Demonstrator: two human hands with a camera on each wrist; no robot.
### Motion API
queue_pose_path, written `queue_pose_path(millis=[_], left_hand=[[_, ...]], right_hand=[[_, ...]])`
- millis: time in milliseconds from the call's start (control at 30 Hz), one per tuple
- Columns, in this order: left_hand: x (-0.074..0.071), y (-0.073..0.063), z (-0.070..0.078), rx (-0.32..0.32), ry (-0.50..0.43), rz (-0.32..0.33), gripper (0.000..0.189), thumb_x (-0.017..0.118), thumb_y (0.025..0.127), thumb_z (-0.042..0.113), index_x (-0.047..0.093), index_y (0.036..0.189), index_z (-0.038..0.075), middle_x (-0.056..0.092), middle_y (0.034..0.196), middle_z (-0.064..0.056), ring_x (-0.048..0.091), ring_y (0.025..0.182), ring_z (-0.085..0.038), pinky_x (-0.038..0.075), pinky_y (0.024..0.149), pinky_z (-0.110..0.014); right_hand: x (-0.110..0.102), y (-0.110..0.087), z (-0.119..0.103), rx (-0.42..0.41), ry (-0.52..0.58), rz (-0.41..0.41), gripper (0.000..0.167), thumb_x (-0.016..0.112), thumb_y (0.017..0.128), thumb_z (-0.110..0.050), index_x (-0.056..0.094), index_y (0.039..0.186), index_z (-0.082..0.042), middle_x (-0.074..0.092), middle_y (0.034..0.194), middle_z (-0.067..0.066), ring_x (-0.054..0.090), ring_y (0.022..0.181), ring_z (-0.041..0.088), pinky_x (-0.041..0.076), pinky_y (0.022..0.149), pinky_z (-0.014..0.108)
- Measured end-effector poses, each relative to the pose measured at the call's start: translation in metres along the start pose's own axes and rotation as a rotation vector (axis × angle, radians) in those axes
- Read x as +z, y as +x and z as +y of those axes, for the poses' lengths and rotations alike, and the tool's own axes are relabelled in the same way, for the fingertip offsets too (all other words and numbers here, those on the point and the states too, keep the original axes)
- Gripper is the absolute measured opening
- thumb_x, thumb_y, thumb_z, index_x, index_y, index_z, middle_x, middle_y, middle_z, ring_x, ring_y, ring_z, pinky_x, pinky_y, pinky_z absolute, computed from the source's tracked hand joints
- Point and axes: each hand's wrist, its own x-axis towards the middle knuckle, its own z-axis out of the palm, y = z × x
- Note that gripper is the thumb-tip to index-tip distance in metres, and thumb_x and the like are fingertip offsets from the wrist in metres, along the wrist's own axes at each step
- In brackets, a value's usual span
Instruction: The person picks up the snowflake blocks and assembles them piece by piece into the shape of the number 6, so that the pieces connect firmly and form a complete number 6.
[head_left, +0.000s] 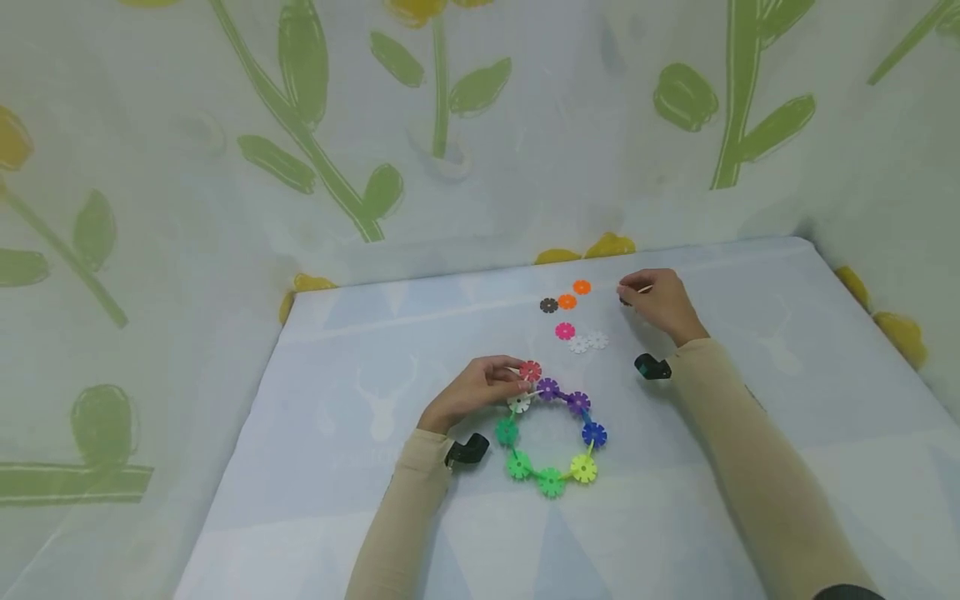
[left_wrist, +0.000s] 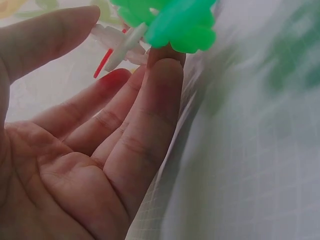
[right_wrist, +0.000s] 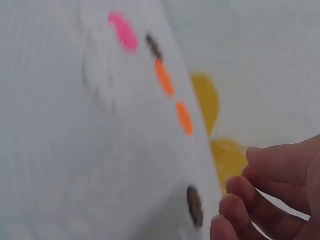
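In the head view my left hand (head_left: 480, 385) holds a ring of linked, notched plastic discs (head_left: 551, 482) at its upper left. Between thumb and fingers there is a white disc (left_wrist: 130, 42), with a teal-green disc (left_wrist: 182, 25) by the fingertips in the left wrist view. A red disc (head_left: 530, 370) stands at the fingertips on the ring's outer side. My right hand (head_left: 662, 303) hovers at the far side of the table with fingers loosely bent, and no disc shows between them. Just beside its fingertips lies a brown disc (right_wrist: 195, 206).
Loose discs lie beyond the ring: another brown disc (head_left: 549, 306), two orange discs (head_left: 567, 302), a pink disc (head_left: 565, 331) and white discs (head_left: 578, 344). The pale cloth-covered table (head_left: 300, 467) meets a flower-patterned curtain (head_left: 525, 183) at its back edge.
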Motion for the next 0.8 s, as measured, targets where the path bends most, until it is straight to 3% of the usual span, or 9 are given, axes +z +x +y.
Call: queue_pose_path(millis=[167,300,433,600,800], left_hand=[[0.0,-0.002,0.0,-0.017,0.0,0.002,0.053,0.072,0.098,0.025,0.057,0.143,0.002,0.073,0.118,-0.014,0.072,0.098,-0.012,0.061,0.09,-0.032],[-0.001,-0.003,0.003,-0.022,0.019,0.007,0.055,0.073,0.097,0.029,0.058,0.143,0.002,0.072,0.123,-0.013,0.071,0.105,-0.014,0.06,0.093,-0.033],[0.0,-0.003,0.004,-0.026,0.042,0.019,0.055,0.073,0.097,0.031,0.06,0.141,0.002,0.071,0.127,-0.013,0.069,0.111,-0.018,0.059,0.096,-0.035],[0.001,-0.003,0.005,-0.032,0.049,0.024,0.056,0.075,0.095,0.032,0.061,0.14,0.002,0.071,0.128,-0.013,0.069,0.114,-0.019,0.059,0.097,-0.035],[0.0,-0.003,0.004,-0.006,0.038,0.022,0.051,0.076,0.095,0.031,0.066,0.134,0.001,0.075,0.122,-0.013,0.072,0.107,-0.016,0.06,0.093,-0.032]], right_hand=[[-0.004,0.018,0.014,0.008,-0.124,-0.025,0.045,0.063,0.101,-0.025,0.06,0.135,0.005,0.058,0.129,0.028,0.053,0.113,0.04,0.05,0.098,0.053],[-0.003,0.025,0.017,-0.003,-0.187,-0.04,0.043,0.063,0.1,-0.019,0.059,0.129,0.011,0.056,0.125,0.03,0.051,0.112,0.042,0.045,0.105,0.058],[-0.003,0.022,0.017,0.028,-0.203,-0.062,0.039,0.065,0.099,-0.019,0.059,0.121,0.012,0.056,0.118,0.028,0.051,0.107,0.04,0.047,0.101,0.056],[-0.001,0.011,0.011,0.057,-0.15,-0.104,0.034,0.064,0.101,-0.019,0.062,0.124,0.006,0.061,0.12,0.025,0.055,0.107,0.036,0.049,0.1,0.051],[0.009,-0.012,-0.008,-0.086,-0.021,-0.178,0.03,0.064,0.103,-0.018,0.07,0.129,-0.005,0.07,0.127,0.019,0.063,0.107,0.032,0.057,0.096,0.039]])
